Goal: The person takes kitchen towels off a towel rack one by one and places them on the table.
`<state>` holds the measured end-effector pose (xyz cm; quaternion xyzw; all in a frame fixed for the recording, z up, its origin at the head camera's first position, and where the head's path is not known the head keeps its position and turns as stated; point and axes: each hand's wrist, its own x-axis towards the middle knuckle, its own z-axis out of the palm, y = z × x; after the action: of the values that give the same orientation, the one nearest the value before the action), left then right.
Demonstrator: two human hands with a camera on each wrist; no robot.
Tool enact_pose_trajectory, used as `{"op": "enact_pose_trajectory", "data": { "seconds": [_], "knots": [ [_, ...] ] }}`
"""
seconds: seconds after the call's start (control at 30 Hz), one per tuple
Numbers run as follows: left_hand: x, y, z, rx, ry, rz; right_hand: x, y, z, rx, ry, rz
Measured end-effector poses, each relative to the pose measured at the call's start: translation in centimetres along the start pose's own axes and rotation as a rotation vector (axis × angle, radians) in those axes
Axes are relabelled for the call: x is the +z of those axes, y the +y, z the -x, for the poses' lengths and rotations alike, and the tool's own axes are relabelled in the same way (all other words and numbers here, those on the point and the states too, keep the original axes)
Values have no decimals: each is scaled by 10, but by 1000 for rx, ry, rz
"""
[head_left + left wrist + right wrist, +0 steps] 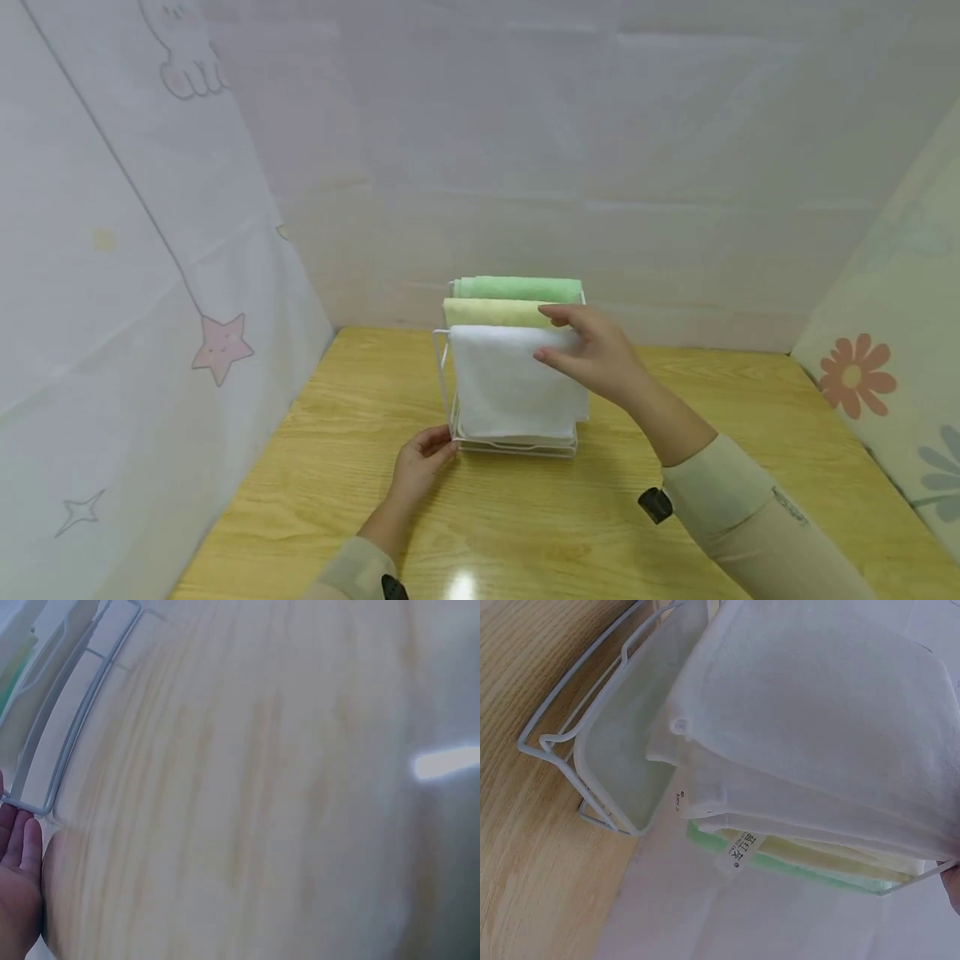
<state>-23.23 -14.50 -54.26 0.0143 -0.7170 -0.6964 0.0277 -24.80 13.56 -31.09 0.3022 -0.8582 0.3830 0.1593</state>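
Pale printed cloth (487, 150) is hanging behind and beside a wooden table (337, 483), a pink star (222, 346) showing on the left and a red flower (857, 377) on the right. From the head camera, a white wire rack (517, 452) is standing on the table, bearing a white towel (510, 383) in front, a yellow towel (491, 312) behind it and a green towel (525, 289) at the back. The white towel is blocking most of the other two. The left hand (416, 467) is pinching the rack's lower left corner. The right hand (600, 354) is covering the white towel's upper right corner, thumb and fingers spreading apart; whether they are pressing the cloth, I cannot tell.

From the left wrist, fingers are meeting the rack's base wire at the left edge, while glare (448, 763) is brightening the wood.

From the right wrist, a pale tray (626, 735) is lying in the rack's base, and a printed tag (740, 851) is sticking out among the towels.
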Motion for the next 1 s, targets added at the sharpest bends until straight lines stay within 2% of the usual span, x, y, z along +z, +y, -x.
{"op": "enact_pose_trajectory", "data": {
  "seconds": [0.13,0.37,0.57,0.77,1.0],
  "knots": [
    [0,-1,-3,6,8,1,1,-5,-8,51,-67,14],
    [1,-3,-5,3,18,10,4,-11,-16,234,-131,-17],
    [1,-5,-4,1,16,6,7,-13,-19,319,-110,-25],
    [3,-1,0,-10,-9,-4,6,-13,-20,399,-77,-73],
    [3,1,2,-13,-12,-3,1,-16,-22,474,-81,-127]
  ]
}}
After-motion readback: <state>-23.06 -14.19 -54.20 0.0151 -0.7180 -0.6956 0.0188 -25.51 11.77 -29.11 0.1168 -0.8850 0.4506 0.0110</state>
